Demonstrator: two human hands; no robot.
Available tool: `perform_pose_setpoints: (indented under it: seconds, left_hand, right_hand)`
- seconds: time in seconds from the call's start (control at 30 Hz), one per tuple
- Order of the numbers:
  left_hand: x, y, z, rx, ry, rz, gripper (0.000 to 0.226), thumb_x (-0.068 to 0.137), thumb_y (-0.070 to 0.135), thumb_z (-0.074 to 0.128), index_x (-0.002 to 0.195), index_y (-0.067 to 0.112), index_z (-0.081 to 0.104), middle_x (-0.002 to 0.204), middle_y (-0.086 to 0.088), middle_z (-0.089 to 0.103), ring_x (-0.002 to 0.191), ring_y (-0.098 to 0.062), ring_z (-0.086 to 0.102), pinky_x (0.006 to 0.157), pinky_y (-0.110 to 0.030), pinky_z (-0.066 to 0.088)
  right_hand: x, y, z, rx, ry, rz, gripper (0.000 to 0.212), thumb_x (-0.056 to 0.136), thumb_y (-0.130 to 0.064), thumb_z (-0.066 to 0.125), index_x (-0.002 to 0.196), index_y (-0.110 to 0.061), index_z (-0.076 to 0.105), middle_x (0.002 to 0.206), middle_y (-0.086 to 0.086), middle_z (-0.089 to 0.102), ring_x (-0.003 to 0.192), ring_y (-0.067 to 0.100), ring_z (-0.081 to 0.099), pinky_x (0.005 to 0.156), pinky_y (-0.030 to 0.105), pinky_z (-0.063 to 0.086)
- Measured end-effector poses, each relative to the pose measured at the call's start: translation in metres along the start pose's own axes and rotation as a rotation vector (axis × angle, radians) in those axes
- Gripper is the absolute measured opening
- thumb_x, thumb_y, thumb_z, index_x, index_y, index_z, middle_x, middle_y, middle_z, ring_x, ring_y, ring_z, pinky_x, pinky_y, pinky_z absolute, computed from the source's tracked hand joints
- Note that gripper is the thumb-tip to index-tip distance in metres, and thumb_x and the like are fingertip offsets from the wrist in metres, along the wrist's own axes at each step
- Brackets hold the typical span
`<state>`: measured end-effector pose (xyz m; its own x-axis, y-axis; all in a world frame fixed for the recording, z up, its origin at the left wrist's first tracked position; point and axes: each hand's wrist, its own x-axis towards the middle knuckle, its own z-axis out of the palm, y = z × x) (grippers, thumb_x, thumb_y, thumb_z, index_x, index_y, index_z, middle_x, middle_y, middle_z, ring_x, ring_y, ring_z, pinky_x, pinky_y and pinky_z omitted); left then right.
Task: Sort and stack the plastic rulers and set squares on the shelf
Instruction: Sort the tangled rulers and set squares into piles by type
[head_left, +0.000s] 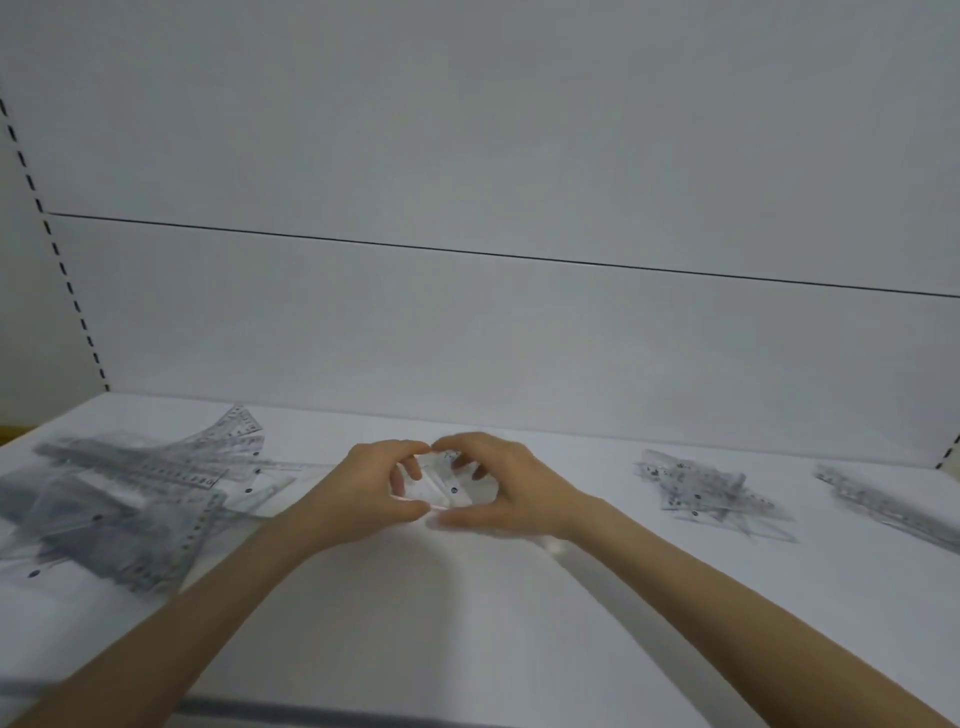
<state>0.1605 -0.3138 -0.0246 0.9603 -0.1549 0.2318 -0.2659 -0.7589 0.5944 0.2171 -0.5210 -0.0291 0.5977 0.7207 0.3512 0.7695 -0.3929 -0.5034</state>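
White shelf (467, 634), flat, bearing every item listed. White back panel (467, 322) beyond both my grips, one dark seam across it. Slotted upright (52, 244) far to the left of my left grip.

1. Left grip (363, 486): fingers curled, forefinger above and thumb below, holding the left end of the clear piece (441, 491).
2. Right grip (501, 491): curled likewise, its forefinger tip meeting the left one on top, thumb underneath, holding the right end of the same piece.
3. Clear piece: small, transparent plastic, printed marks, one dark dot. It sits between my two grips, low over the shelf. Too blurred to tell ruler from set square, or whether it touches the shelf.
4. Heap (130, 499): left of my left grip, its near edge just beside that wrist. Clear rulers and set squares crossed over one another.
5. Pile (701, 488): right of my right grip, well apart. Smaller clear pieces with pointed corners, roughly stacked.
6. Rulers (883, 501): farther right than the pile. Long clear strips lying together on a slant.
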Motion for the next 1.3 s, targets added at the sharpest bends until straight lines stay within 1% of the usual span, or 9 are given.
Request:
perform_pose_setpoints:
  seconds: [0.1,0.23,0.33,0.57,0.77,0.87,1.03,1.17,1.3]
  left_hand:
    - [0.005,0.009,0.002,-0.005,-0.017,0.026,0.057,0.067,0.036,0.074,0.121,0.026,0.057,0.096,0.014,0.062,0.079,-0.003,0.061,0.066,-0.014,0.047]
    - [0.001,0.003,-0.008,0.062,0.023,-0.003,0.051,0.079,0.025,0.074,0.126,0.025,0.055,0.097,0.015,0.06,0.086,-0.002,0.057,0.072,-0.014,0.043]
    - [-0.01,-0.006,-0.024,0.092,0.08,-0.032,0.042,0.08,0.021,0.071,0.12,0.025,0.058,0.097,0.014,0.061,0.092,-0.002,0.055,0.075,-0.013,0.041]
    - [-0.04,-0.029,-0.061,0.158,0.121,-0.06,0.028,0.078,0.02,0.068,0.101,0.032,0.057,0.092,0.017,0.062,0.091,-0.001,0.056,0.078,-0.022,0.041]
    - [-0.072,-0.051,-0.1,0.322,0.142,-0.072,0.027,0.084,0.013,0.066,0.111,0.018,0.064,0.096,0.009,0.059,0.094,-0.01,0.054,0.071,-0.006,0.035]
    - [-0.094,-0.068,-0.133,0.358,0.19,-0.111,0.025,0.083,0.012,0.068,0.108,0.014,0.067,0.099,0.001,0.065,0.091,-0.013,0.058,0.075,-0.014,0.041]
    - [-0.139,-0.108,-0.18,0.355,0.255,-0.187,0.02,0.083,0.011,0.068,0.102,0.016,0.07,0.094,0.004,0.067,0.086,-0.009,0.06,0.078,-0.026,0.049]
    - [-0.173,-0.144,-0.208,0.353,0.269,-0.234,0.017,0.085,0.013,0.068,0.102,0.018,0.069,0.095,0.005,0.066,0.086,-0.003,0.058,0.069,-0.012,0.044]
    - [-0.197,-0.181,-0.224,0.335,0.258,-0.301,0.019,0.088,0.016,0.065,0.105,0.023,0.066,0.099,0.01,0.063,0.091,-0.001,0.055,0.073,-0.014,0.046]
  right_hand:
    - [-0.005,-0.002,0.002,-0.071,0.029,-0.147,0.04,0.081,-0.019,0.075,0.119,-0.01,0.064,0.12,0.009,0.063,0.088,0.013,0.062,0.078,0.013,0.047]
    - [-0.014,0.019,-0.013,-0.129,0.104,-0.034,0.023,0.084,-0.006,0.069,0.107,-0.005,0.071,0.12,0.015,0.066,0.086,0.012,0.065,0.076,0.005,0.043]
    - [-0.02,0.041,-0.021,-0.262,0.149,0.144,0.022,0.088,-0.011,0.064,0.108,-0.012,0.072,0.116,0.008,0.069,0.105,0.024,0.063,0.087,0.026,0.045]
    - [-0.024,0.046,-0.022,-0.268,0.049,0.351,0.041,0.076,-0.026,0.065,0.116,-0.024,0.065,0.115,-0.001,0.067,0.109,0.019,0.059,0.08,0.022,0.04]
    - [-0.003,0.016,-0.016,-0.354,0.057,0.255,0.037,0.085,-0.029,0.066,0.121,-0.021,0.063,0.123,-0.001,0.064,0.117,0.02,0.053,0.091,0.027,0.04]
    - [0.021,-0.015,0.003,-0.329,0.054,0.19,0.036,0.084,-0.025,0.065,0.12,-0.022,0.063,0.121,-0.003,0.064,0.115,0.019,0.054,0.088,0.023,0.038]
    - [0.073,-0.075,0.054,-0.3,-0.055,0.07,0.043,0.082,-0.029,0.057,0.123,-0.021,0.06,0.13,-0.004,0.059,0.124,0.018,0.047,0.103,0.03,0.036]
    - [0.114,-0.115,0.095,-0.252,-0.126,0.02,0.035,0.085,-0.027,0.062,0.12,-0.022,0.063,0.127,-0.005,0.061,0.121,0.017,0.051,0.102,0.033,0.04]
    - [0.146,-0.148,0.134,-0.19,-0.221,0.038,0.046,0.084,-0.054,0.061,0.123,-0.03,0.061,0.133,-0.008,0.058,0.122,0.014,0.052,0.101,0.035,0.043]
